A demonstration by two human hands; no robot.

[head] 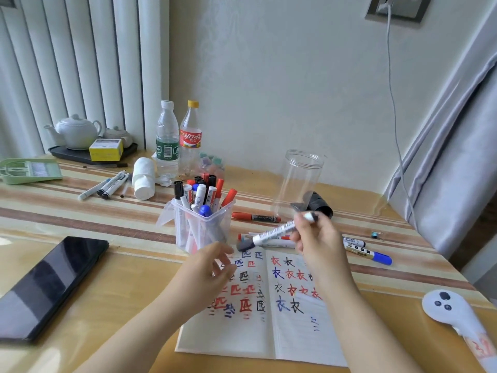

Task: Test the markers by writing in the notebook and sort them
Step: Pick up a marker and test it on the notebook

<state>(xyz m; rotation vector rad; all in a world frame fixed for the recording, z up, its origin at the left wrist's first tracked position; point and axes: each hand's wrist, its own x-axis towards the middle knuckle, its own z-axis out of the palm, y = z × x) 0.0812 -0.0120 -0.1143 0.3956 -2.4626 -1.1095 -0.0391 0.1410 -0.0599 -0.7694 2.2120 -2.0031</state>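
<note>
An open notebook (pixel 293 332) lies on the table, its pages covered with red, blue and black characters. My right hand (pixel 317 243) holds a white marker (pixel 274 232) with a black cap, tilted above the notebook's top edge. My left hand (pixel 212 267) hovers over the left page with fingers apart, close to the marker's capped end and holding nothing. A clear square cup (pixel 201 227) full of several markers stands just behind the notebook. A tall clear jar (pixel 298 181) stands to the right of it, with nothing visible inside.
Loose markers lie right of the notebook (pixel 368 254), behind it (pixel 255 217) and at the back left (pixel 107 185). A black phone (pixel 45 286) lies at left, a white controller (pixel 454 310) at right. Two bottles (pixel 177 141), a tissue roll (pixel 144 177) and a teapot tray (pixel 78 153) stand behind.
</note>
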